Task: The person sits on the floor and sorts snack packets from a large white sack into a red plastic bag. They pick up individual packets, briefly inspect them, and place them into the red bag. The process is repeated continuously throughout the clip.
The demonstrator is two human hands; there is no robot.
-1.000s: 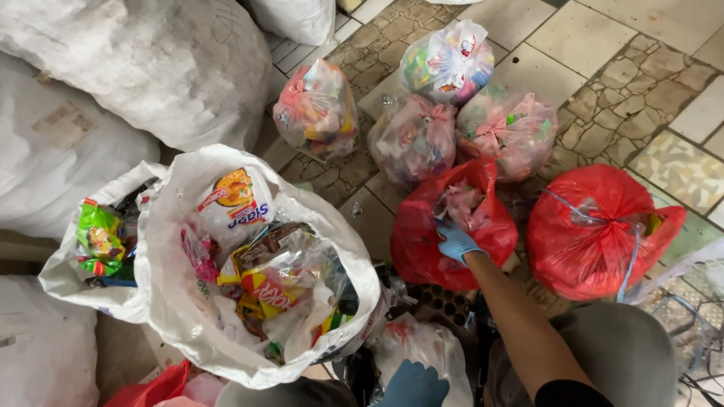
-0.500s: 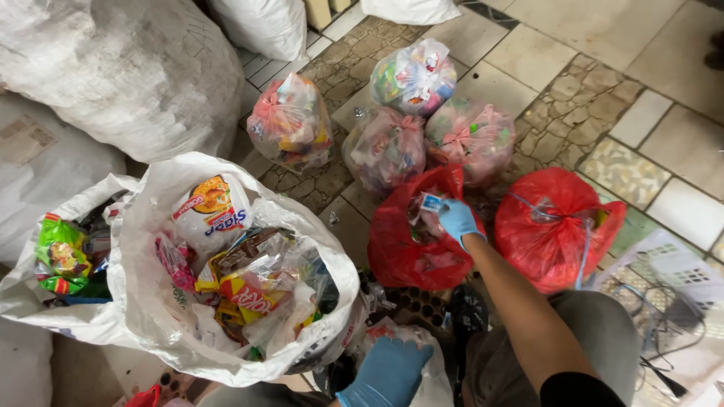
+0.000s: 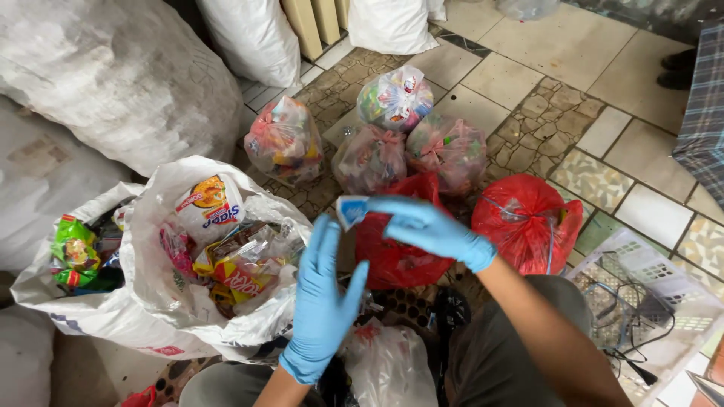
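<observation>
Head view: my right hand (image 3: 434,230) pinches a small wrapper (image 3: 351,210) (held up to inspect it); my left hand (image 3: 323,301) stays spread, empty, near the white sack (image 3: 162,332).

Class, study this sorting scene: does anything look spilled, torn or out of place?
Nothing stands out. The small tied bags sit closed on the tiled floor, and the wrappers stay inside the open white sack. The right hand pinches a small blue-and-white wrapper; the left hand is open beside it.

Two red bags (image 3: 528,222) — four clear bags (image 3: 396,98)
</observation>
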